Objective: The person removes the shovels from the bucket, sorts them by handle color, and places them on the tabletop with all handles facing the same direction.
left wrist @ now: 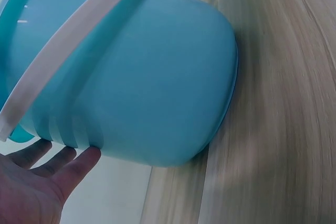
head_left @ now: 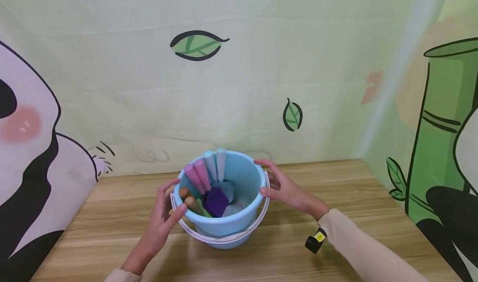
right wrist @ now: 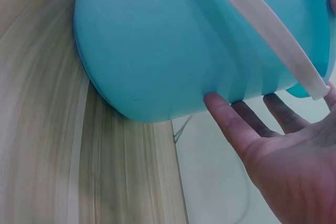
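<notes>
A light blue bucket (head_left: 220,228) stands upright on the wooden table. My left hand (head_left: 158,219) grips its left side, thumb at the rim; in the left wrist view, fingertips (left wrist: 86,158) press the outer wall. On the opposite side my right hand (head_left: 285,190) holds the rim, with several fingertips (right wrist: 218,103) against the wall. The white handle (head_left: 231,237) hangs down across the front. Inside lie two pink handles (head_left: 197,176), two pale blue handles (head_left: 215,165), brown rounded pieces (head_left: 192,203) and a dark purple piece (head_left: 215,201). Their lower parts are hidden.
The wood-grain table (head_left: 112,224) runs back to a pale green printed backdrop (head_left: 239,87) close behind the bucket. A panda print (head_left: 30,161) is at the left, a bamboo print (head_left: 440,141) at the right. A black wrist device (head_left: 313,243) hangs by the right sleeve.
</notes>
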Tool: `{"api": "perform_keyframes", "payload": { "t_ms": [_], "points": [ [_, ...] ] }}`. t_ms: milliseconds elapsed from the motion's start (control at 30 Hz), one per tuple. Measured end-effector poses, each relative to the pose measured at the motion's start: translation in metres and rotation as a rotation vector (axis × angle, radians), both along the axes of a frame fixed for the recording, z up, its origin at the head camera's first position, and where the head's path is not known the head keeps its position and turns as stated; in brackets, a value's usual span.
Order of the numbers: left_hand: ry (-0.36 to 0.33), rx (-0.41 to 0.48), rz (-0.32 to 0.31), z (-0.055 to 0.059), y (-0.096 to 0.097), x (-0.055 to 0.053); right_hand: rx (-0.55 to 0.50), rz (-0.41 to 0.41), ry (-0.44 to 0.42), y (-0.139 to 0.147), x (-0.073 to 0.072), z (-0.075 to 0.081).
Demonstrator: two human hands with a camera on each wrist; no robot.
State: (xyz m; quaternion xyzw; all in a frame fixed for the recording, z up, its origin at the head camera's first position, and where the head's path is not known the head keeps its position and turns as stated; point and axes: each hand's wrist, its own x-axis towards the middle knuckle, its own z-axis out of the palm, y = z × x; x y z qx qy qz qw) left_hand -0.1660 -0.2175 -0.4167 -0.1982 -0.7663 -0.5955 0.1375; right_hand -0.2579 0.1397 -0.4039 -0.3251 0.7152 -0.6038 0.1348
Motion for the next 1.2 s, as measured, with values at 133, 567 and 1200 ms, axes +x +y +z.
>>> {"api": "perform_keyframes", "payload": {
  "t_ms": [133,567,1200],
  "points": [
    [0.012,0.004,0.029,0.000,-0.006,0.004,0.006,0.014,-0.011,-0.009,-0.002,0.000],
    [0.025,0.071,0.039,-0.003,-0.038,0.013,0.002,0.065,-0.044,-0.045,-0.004,0.004],
    [-0.068,0.051,0.140,-0.004,-0.089,0.033,-0.033,0.143,-0.054,-0.103,-0.009,0.000]
  ]
}}
